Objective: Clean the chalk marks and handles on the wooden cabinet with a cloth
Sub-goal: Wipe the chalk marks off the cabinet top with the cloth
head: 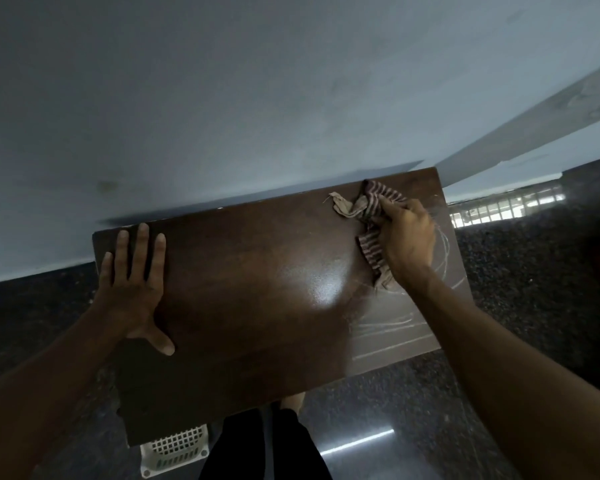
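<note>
I look down on the dark wooden cabinet top (257, 289), which stands against a pale wall. White chalk marks (385, 323) run across its right part, with more curved lines beside my right wrist. My right hand (407, 237) grips a striped brown cloth (371, 209) near the far right corner of the top, pressing it to the wood. My left hand (136, 282) lies flat on the left part of the top with fingers spread and straight. No handles are in view.
A white plastic basket (175, 452) sits on the dark speckled floor (534, 271) below the cabinet's near edge. My legs in dark trousers (264, 448) stand close to it. A white grille (506, 206) runs along the wall base at the right.
</note>
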